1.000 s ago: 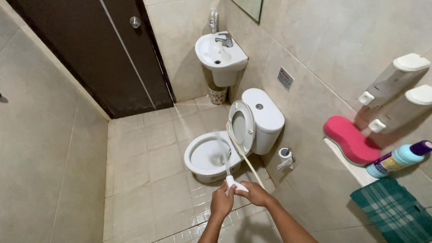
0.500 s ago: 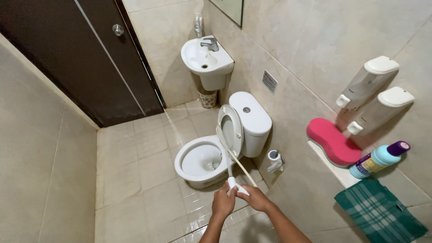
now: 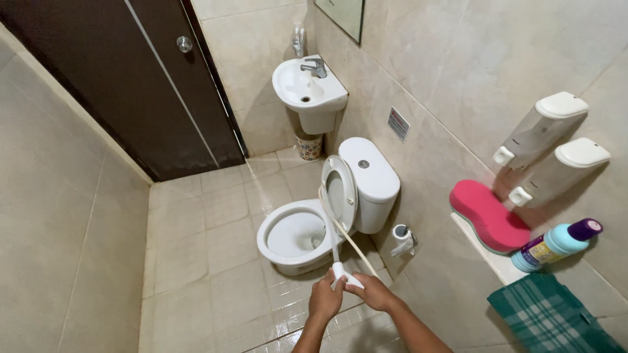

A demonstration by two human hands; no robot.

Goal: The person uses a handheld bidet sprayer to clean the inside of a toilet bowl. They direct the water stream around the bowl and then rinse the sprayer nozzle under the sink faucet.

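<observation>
Both hands meet just in front of the toilet [image 3: 297,235]. The left hand [image 3: 325,302] has its grip wrapped round the white handle of a spray wand [image 3: 338,269], whose nozzle end reaches down into the bowl. The right hand [image 3: 374,292] pinches the pale hose [image 3: 347,236] right beside the handle. The hose runs up past the raised seat [image 3: 341,189]. Right of the toilet, a paper holder [image 3: 402,236] hangs on the wall.

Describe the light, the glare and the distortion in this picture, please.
Head view: light is even and soft; wet floor tiles near the hands show pale glare; the toilet casts a weak shadow on the wall. The wide lens bends the door and walls outward. Both hands, left hand and right hand, look sharp.
</observation>
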